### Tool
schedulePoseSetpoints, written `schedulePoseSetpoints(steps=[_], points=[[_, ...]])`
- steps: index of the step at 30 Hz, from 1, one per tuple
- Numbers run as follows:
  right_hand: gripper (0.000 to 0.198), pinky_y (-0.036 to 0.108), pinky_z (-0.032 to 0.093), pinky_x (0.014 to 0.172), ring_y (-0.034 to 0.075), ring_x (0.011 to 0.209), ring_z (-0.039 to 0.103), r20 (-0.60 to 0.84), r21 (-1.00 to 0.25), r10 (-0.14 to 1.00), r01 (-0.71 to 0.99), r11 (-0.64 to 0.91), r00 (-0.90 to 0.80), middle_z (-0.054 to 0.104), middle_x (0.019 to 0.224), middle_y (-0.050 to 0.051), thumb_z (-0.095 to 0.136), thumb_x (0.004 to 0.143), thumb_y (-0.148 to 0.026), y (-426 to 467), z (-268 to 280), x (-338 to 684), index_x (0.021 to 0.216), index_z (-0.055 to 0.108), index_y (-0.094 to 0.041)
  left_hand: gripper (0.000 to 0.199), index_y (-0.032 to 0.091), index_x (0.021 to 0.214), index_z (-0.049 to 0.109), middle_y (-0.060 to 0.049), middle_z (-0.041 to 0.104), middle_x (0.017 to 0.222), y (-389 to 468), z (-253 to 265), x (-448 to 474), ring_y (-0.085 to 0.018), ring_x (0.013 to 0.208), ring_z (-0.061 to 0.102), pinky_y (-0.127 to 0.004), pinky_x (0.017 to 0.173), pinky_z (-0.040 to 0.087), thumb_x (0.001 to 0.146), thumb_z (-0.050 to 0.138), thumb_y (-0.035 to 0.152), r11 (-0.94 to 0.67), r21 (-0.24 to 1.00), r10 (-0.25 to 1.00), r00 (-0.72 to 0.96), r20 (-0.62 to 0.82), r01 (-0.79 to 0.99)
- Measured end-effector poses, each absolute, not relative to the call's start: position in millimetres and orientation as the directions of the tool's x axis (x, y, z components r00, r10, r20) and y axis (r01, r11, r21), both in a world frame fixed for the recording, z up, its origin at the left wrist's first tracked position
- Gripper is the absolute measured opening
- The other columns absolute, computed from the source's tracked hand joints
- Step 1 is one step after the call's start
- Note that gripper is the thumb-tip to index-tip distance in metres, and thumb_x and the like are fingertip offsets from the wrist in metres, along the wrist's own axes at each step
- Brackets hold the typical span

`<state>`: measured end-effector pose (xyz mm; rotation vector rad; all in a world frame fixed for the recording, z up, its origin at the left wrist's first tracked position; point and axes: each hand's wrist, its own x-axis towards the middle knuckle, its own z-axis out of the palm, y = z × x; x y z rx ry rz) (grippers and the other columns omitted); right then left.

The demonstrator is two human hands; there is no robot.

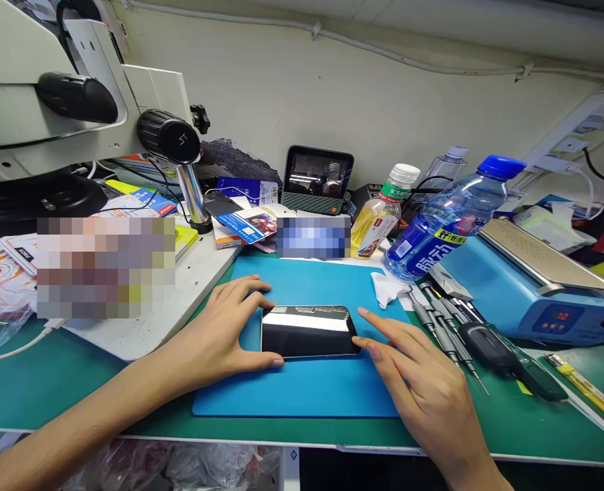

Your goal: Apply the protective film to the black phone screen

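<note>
A smartphone (309, 334) lies screen up on a blue mat (296, 389), its black glass reflecting a bright band. Around the phone's left end is my left hand (224, 334), thumb at the near edge and fingers at the far left corner. My right hand (424, 382) is at the other end. One of its fingertips touches the right edge of the phone, while another finger stretches out above the mat just beyond the far right corner. The undersides of both palms are hidden.
Right of the mat lie several screwdrivers (437, 324), a white tissue (387, 290) and a yellow lighter (588, 389). Behind them stand a blue-capped bottle (445, 225), a tea bottle (383, 215) and a blue machine (527, 293). A microscope stand (193, 194) rises at the left.
</note>
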<state>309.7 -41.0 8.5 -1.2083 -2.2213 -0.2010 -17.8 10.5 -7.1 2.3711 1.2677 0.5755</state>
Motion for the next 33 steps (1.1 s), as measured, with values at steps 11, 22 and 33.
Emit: schedulePoseSetpoints(steps=[11,22,33], points=[[0.023,0.039,0.061,0.094,0.025,0.115,0.073,0.575,-0.122,0.702,0.804,0.582,-0.42,0.077,0.13,0.009,0.059,0.105,-0.021,-41,13,304,0.111,0.081,-0.021,0.063,0.026,0.122,0.064,-0.012,0.053,0.154,9,-4,-14,-0.042,0.148,0.042,-0.065,0.121,0.038,0.081,0.079,0.071,-0.507,0.519,0.855,0.478,0.202,0.688],[0.02,0.036,0.056,0.092,0.022,0.109,0.07,0.629,-0.18,0.662,0.752,0.635,-0.408,0.076,0.111,0.008,0.059,0.102,-0.014,-48,14,307,0.107,0.077,-0.021,0.061,0.026,0.123,0.064,-0.011,0.053,0.154,8,-5,-15,-0.043,0.147,0.043,-0.064,0.119,0.04,0.083,0.078,0.071,-0.496,0.519,0.861,0.471,0.193,0.696],[0.037,0.043,0.057,0.099,0.027,0.122,0.069,0.437,-0.127,0.813,0.869,0.479,-0.384,0.07,0.141,0.009,0.048,0.11,-0.044,-37,8,305,0.133,0.07,-0.026,0.062,0.028,0.128,0.064,-0.011,0.052,0.156,8,-6,-15,-0.042,0.149,0.041,-0.063,0.122,0.036,0.085,0.076,0.071,-0.514,0.504,0.851,0.489,0.194,0.694]])
